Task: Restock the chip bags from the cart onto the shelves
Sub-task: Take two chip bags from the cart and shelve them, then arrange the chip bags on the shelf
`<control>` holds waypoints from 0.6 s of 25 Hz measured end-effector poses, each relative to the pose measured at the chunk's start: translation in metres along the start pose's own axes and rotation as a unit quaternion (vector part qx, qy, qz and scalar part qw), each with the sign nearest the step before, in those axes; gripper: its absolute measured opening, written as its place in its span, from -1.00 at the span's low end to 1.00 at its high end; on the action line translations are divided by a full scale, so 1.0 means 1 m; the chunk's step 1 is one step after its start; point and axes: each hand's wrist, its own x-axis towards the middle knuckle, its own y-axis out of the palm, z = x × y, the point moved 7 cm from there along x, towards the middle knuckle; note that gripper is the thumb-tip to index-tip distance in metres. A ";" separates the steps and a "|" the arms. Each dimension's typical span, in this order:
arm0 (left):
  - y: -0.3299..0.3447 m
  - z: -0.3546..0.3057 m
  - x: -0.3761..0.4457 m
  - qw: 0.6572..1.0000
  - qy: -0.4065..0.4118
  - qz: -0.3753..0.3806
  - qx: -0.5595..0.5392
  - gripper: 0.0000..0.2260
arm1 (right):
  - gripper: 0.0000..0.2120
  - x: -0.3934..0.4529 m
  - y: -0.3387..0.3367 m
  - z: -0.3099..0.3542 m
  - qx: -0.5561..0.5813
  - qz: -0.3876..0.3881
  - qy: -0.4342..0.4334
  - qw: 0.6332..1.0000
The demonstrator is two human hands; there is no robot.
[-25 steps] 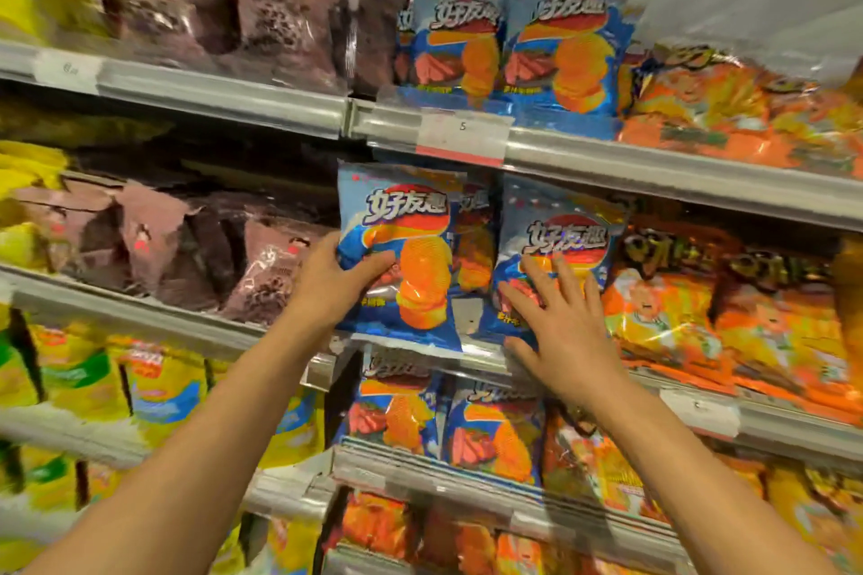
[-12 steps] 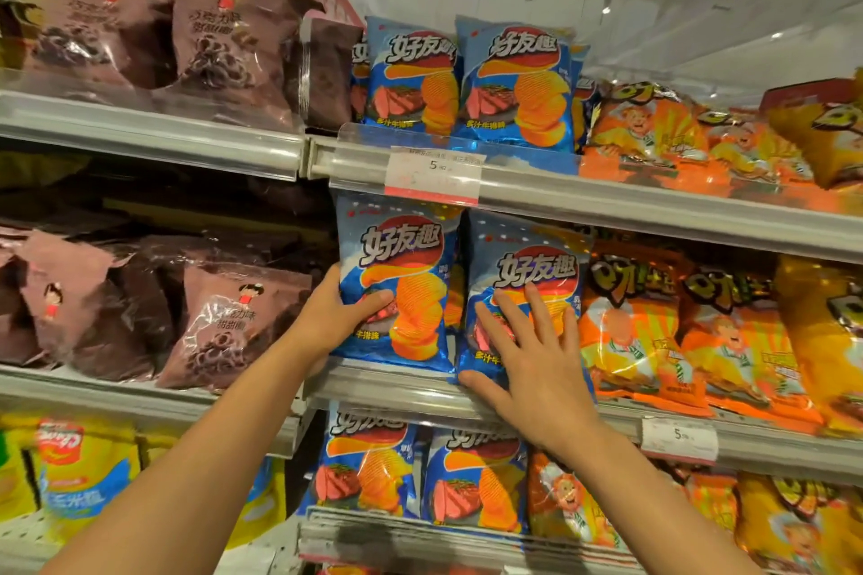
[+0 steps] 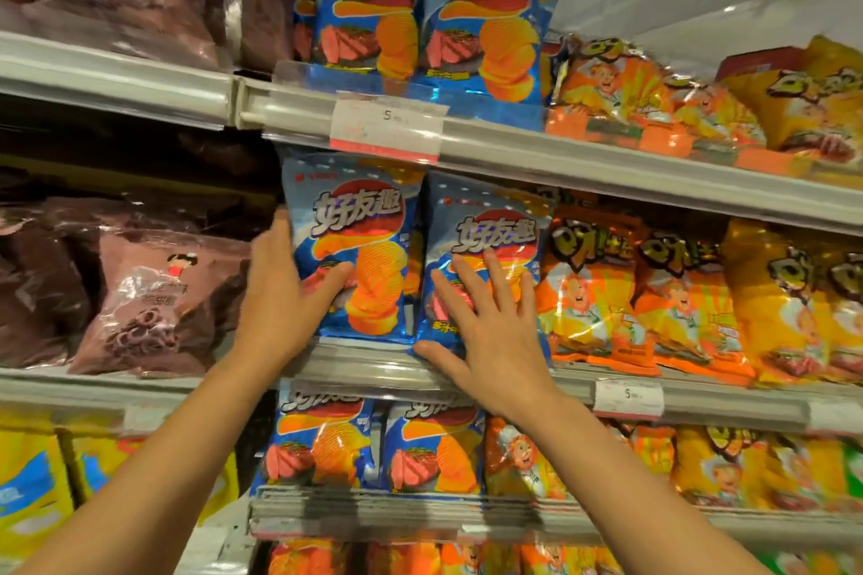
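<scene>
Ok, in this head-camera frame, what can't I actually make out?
- The cart: outside the head view.
- Left hand fingers: tucked behind the left blue foil chip bag; only the thumb shows in front.
- Bags behind the right blue foil chip bag: hidden by it and the right hand.
- White price label: small print blurred.

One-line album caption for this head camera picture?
Two hands, left and right, steady blue chip bags upright on a shelf.

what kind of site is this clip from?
Most likely a supermarket snack aisle: tiered metal shelves packed with rows of blue chip bags, and price tags clipped to the shelf rails. The left hand and right hand are on two front bags.
</scene>
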 end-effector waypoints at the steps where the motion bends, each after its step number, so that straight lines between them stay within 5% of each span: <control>1: -0.004 -0.007 -0.003 0.997 0.034 -0.031 0.055 -0.26 | -0.25 0.000 -0.003 0.000 0.026 0.009 -0.008 1.000; 6: 0.008 -0.063 -0.040 0.967 0.163 -0.111 0.162 -0.28 | -0.25 -0.012 -0.045 -0.021 0.215 -0.060 0.008 0.975; 10: 0.100 -0.132 -0.082 0.958 0.267 0.033 0.100 -0.39 | -0.30 -0.054 -0.079 -0.074 0.205 -0.121 0.034 0.971; 15: 0.257 -0.220 -0.141 0.948 0.271 0.170 -0.009 -0.44 | -0.35 -0.158 -0.116 -0.213 0.203 -0.135 0.110 0.964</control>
